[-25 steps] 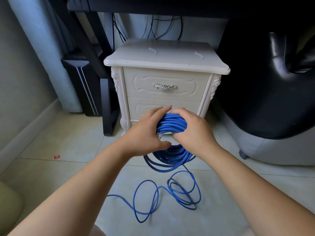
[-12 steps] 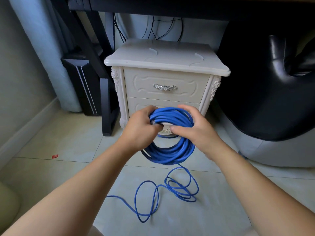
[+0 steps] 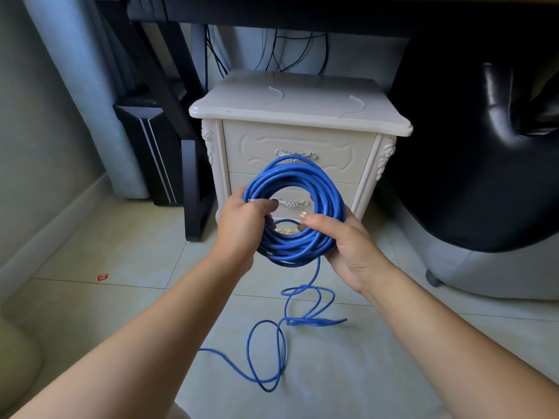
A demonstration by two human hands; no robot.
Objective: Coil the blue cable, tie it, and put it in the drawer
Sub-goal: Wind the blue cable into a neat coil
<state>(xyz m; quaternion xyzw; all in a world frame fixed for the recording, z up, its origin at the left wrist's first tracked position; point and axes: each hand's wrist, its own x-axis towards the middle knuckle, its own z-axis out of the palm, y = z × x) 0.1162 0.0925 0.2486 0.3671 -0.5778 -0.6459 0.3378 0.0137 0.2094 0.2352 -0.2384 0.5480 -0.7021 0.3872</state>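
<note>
A thick coil of blue cable (image 3: 298, 179) is held upright in front of a cream nightstand (image 3: 299, 116). My left hand (image 3: 242, 225) grips the coil's left side, fingers curled through the ring. My right hand (image 3: 341, 237) grips the lower right of the coil, thumb across the strands. A loose tail of the cable (image 3: 272, 340) hangs from the coil and lies in loops on the tiled floor. The nightstand's upper drawer (image 3: 332, 152) and lower drawer (image 3: 348, 192) are both closed, each with a silver handle.
A black desk frame leg (image 3: 193, 182) and a dark computer tower (image 3: 145, 152) stand left of the nightstand. A black leather chair (image 3: 484, 146) fills the right side. Dark wires hang behind the nightstand. A small red scrap (image 3: 102, 277) lies on the floor at left.
Both hands have raised the coil and turned it upright, so its ring now faces me. More cable has gone onto the coil and the loose loops on the floor have shrunk.
</note>
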